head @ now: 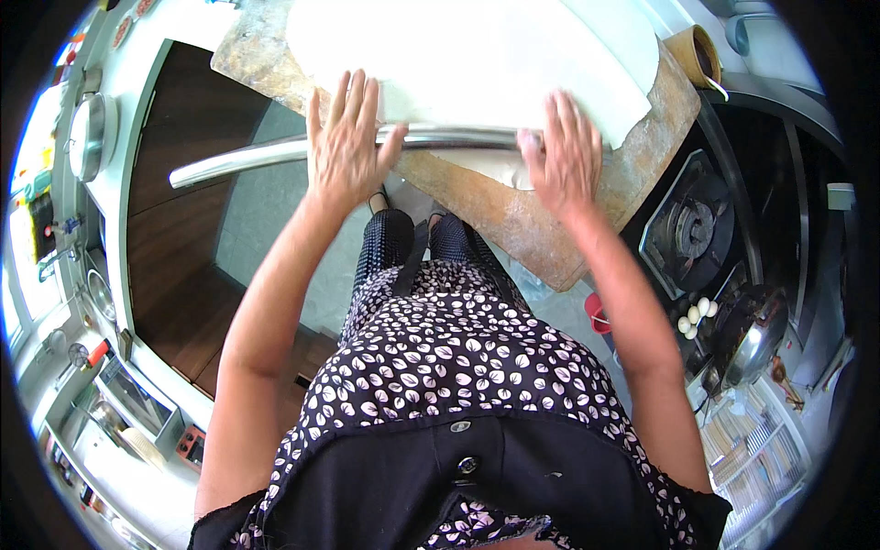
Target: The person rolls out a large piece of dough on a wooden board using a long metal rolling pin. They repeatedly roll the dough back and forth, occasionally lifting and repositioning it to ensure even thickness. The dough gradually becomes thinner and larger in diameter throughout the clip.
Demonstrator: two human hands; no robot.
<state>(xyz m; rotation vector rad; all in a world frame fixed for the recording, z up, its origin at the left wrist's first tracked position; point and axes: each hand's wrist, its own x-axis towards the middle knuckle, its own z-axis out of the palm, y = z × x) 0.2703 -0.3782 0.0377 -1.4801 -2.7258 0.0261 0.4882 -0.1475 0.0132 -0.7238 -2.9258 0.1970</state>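
Note:
A long metal rolling pin lies across a large, thin sheet of dough on a worn wooden board. My left hand rests flat over the pin, its fingers stretched forward and thumb out to the side. Farther right, my right hand lies palm down on the pin too, slightly blurred, with extended fingers. Neither hand wraps around the pin. Its left end sticks out past the board, while my right hand partly covers the other end. Some dough shows on the near side of the pin.
To the right are a gas burner, several eggs and a wok with a shiny lid. A brown cylindrical container stands by the board's far right corner. Below the board is a red bucket. Dark cabinets run along the left.

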